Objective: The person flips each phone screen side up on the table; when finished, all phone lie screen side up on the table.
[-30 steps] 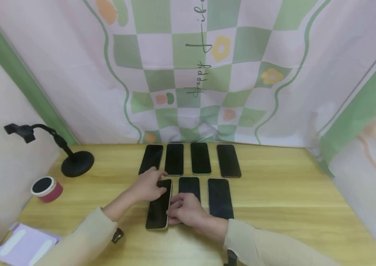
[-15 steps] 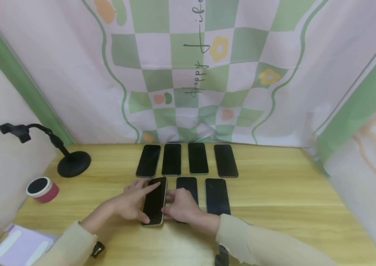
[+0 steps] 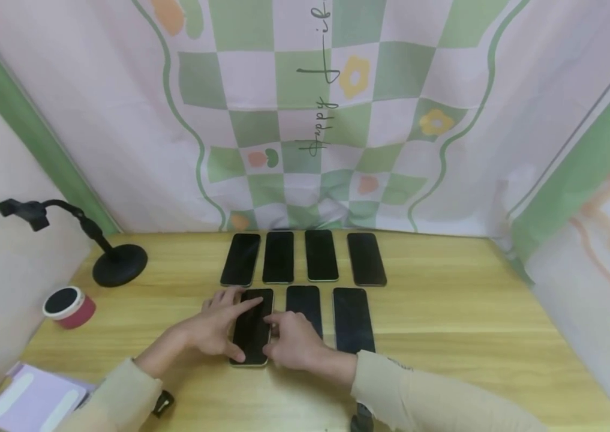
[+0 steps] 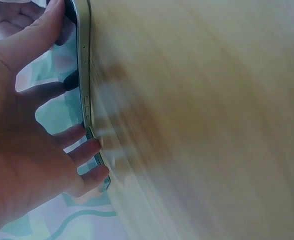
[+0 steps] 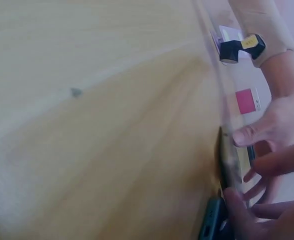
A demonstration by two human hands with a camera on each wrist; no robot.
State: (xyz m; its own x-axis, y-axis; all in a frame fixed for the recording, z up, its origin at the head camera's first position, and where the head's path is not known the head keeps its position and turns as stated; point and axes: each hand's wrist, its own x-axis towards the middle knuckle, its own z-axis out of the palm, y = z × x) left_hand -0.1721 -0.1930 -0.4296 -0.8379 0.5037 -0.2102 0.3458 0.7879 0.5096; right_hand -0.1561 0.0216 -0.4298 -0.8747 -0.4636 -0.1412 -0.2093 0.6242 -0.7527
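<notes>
A dark-screened phone [image 3: 252, 329] with a light edge lies at the left of the front row. Over its left side spreads my left hand [image 3: 210, 330]; the thumb touches the lower left corner and the index finger lies on the upper screen. In the left wrist view the other fingers [image 4: 84, 155] reach along its far end. My right hand [image 3: 296, 341] touches the phone's right edge with thumb and index finger, partly covering a second phone [image 3: 305, 303]. A third phone [image 3: 354, 319] lies to its right.
Behind stands a row of several phones, among them the leftmost phone [image 3: 240, 259] and the rightmost phone [image 3: 366, 259]. At left are a black stand [image 3: 120, 264], a pink-and-white round container [image 3: 69, 307] and a lilac object [image 3: 35, 396]. A patterned curtain [image 3: 305, 132] borders the table's back.
My left hand has drawn back from the phone's upper end to its left side, with fingers spread. The phone has straightened slightly and moved up. The right hand stays at its right edge.
</notes>
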